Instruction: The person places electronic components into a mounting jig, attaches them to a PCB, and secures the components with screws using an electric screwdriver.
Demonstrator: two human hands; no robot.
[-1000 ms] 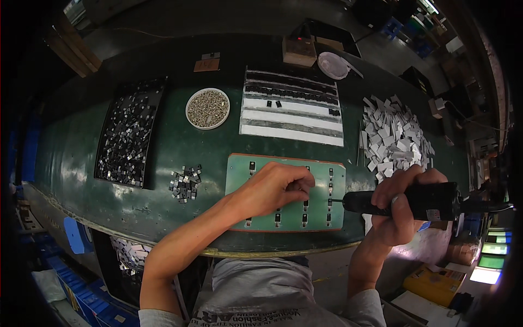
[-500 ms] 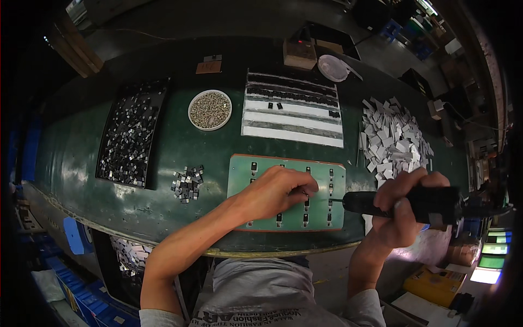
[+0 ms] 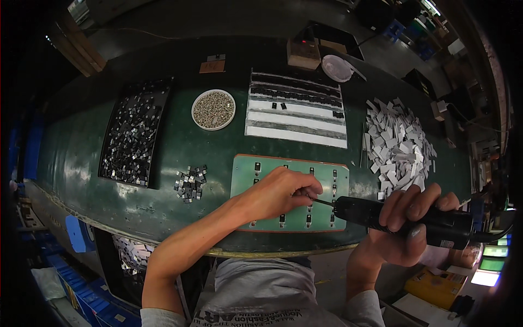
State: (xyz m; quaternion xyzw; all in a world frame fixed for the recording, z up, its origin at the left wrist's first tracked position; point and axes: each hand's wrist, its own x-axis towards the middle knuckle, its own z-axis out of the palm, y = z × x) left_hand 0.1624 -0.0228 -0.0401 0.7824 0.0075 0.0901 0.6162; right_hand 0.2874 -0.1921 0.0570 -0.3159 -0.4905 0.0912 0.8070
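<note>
My right hand (image 3: 406,218) is wrapped round a black electric screwdriver (image 3: 354,211), whose thin bit points left and reaches the fingertips of my left hand (image 3: 280,188). Those fingers are pinched together over a green board (image 3: 237,188); whatever sits between them is too small to make out. Rows of black three-legged electronic components (image 3: 257,167) lie on the board, some hidden by my left hand and forearm.
Left of the board lie a small heap of loose components (image 3: 190,184) and a black tray (image 3: 164,90) full of them. Beyond are a white bowl (image 3: 193,111) of small metal screws and a striped white sheet (image 3: 294,128). Grey-white flat pieces (image 3: 400,144) are piled at right.
The screwdriver has swung so its bit now meets my left fingertips, where before it pointed at the board's right column. My left hand stays pinched, shifted slightly in view.
</note>
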